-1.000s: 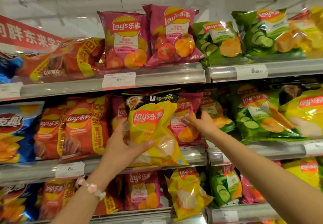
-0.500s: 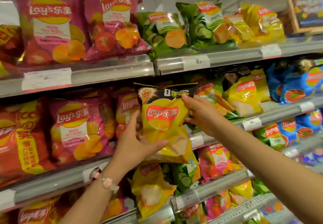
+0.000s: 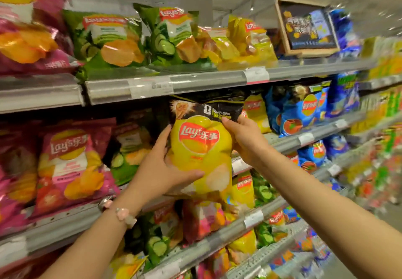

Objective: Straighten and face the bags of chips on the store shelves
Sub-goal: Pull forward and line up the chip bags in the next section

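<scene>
A yellow Lay's chip bag [image 3: 202, 146] with a black top band is held upright in front of the middle shelf [image 3: 289, 142]. My left hand [image 3: 161, 165] grips its lower left side, thumb across the front. My right hand [image 3: 245, 137] holds its upper right edge, fingers behind the bag and thumb on the black band. Another yellow bag [image 3: 256, 111] stands on the shelf just right of the held bag. Pink bags [image 3: 71, 163] and a green cucumber bag [image 3: 128, 148] sit to the left on the same shelf.
The top shelf [image 3: 195, 83] carries pink, green and yellow bags, with a framed sign [image 3: 306, 28] at its right. Blue bags [image 3: 304, 111] fill the middle shelf further right. Lower shelves [image 3: 217, 241] hold mixed green, pink and yellow bags. White price tags line the shelf rails.
The view has swung to the right along the shelves. The yellow bag moved right with both hands. My right hand came off the shelved bags and took the bag's upper right edge.
</scene>
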Motion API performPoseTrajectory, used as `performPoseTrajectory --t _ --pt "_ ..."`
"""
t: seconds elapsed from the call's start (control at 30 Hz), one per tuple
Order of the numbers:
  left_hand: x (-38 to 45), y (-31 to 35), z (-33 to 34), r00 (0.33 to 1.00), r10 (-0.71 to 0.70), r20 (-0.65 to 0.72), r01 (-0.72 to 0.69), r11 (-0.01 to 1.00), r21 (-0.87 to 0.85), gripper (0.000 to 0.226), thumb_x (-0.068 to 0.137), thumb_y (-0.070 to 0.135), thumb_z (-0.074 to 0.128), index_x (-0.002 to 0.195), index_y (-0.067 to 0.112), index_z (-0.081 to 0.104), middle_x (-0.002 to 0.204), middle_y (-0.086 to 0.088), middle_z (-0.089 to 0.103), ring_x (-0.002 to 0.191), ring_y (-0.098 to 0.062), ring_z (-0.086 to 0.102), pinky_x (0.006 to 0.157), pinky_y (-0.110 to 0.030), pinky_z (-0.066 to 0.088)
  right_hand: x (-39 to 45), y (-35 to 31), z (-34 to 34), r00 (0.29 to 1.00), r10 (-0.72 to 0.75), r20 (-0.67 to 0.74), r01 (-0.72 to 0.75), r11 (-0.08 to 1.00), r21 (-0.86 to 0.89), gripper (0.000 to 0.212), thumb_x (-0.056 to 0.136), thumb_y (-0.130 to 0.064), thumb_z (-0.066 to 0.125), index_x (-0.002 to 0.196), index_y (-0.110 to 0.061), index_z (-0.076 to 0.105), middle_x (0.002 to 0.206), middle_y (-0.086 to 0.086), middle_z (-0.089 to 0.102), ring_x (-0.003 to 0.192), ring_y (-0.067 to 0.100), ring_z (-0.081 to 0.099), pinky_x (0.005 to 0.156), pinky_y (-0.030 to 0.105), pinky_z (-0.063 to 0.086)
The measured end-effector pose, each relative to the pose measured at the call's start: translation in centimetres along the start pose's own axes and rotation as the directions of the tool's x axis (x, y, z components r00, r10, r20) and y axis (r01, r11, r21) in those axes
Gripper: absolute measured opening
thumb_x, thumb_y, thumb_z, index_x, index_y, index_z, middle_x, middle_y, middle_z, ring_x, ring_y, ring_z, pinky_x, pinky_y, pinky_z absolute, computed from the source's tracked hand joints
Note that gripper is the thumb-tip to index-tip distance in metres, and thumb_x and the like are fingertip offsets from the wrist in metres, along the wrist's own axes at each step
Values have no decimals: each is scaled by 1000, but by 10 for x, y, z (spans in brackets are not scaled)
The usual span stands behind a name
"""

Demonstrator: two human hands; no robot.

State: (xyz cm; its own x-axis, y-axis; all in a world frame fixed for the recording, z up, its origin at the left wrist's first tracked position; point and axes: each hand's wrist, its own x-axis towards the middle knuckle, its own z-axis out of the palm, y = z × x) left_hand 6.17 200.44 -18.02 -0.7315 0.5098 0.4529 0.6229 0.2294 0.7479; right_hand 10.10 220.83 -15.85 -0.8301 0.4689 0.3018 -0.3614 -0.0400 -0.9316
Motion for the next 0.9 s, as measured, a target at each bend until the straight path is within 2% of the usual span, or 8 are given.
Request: performPoseTrajectory --t 0.03,0.13,0.23,0.43,0.6,0.7,0.8,0.9 --pt "7 5 12 1000 -2 1 2 1000 -16 129 42 41 89 151 31 20 134 12 48 123 -4 46 88 -6 39 7 -1 -11 1000 9 -4 -9 1000 -3 7 96 -18 54 96 -13 58 73 2 61 56 11 58 42 17 41" --pt "33 17 50 999 -32 -15 32 999 -5 137 34 55 93 149 33 23 140 8 48 125 -9 49 104 -27 41 34 0 -48 999 47 -22 -47 999 -6 17 95 -22 56 107 -11 59 78 3 66 57 11 62 47 21 46" --pt "59 25 88 998 -37 -55 39 999 23 140 24 68 85 146 30 29 135 6 54 119 -11 55 103 -38 45 60 1 -83 997 75 -21 -76 997 -24 26 95 -26 57 112 -6 58 81 4 67 59 11 64 48 23 48" --pt "96 37 147 976 -72 -205 89 993 74 129 33 64 82 146 34 27 126 10 58 113 -13 57 99 -41 49 92 6 -146 980 115 162 -84 979 -185 65 84 -52 62 134 -17 41 116 -2 62 93 12 63 69 25 51" --pt "117 50 189 949 0 -316 84 964 252 118 54 57 83 148 35 17 129 6 57 117 -19 54 96 -35 47 106 12 -174 938 125 322 -20 950 -311 61 74 -46 76 123 -27 45 107 -11 64 97 8 62 69 25 49" --pt "132 50 209 936 32 -350 83 948 307 118 56 59 83 149 34 14 135 3 54 119 -21 54 94 -36 49 118 14 -182 958 100 270 -15 954 -298 79 59 -48 84 124 -25 46 111 -6 65 102 15 63 81 34 55" --pt "140 48 223 940 24 -339 93 941 325 121 53 66 80 148 37 11 138 5 51 121 -20 53 95 -36 47 129 17 -193 964 45 263 33 958 -285 54 71 -29 81 116 -21 51 107 -2 66 96 12 63 78 28 54" --pt "143 44 228 969 1 -249 87 935 345 127 51 68 80 150 39 7 151 8 34 137 -15 33 102 -25 28 140 18 -209 979 47 197 20 946 -324 72 68 -32 83 126 -16 44 115 0 62 99 15 62 80 32 53"
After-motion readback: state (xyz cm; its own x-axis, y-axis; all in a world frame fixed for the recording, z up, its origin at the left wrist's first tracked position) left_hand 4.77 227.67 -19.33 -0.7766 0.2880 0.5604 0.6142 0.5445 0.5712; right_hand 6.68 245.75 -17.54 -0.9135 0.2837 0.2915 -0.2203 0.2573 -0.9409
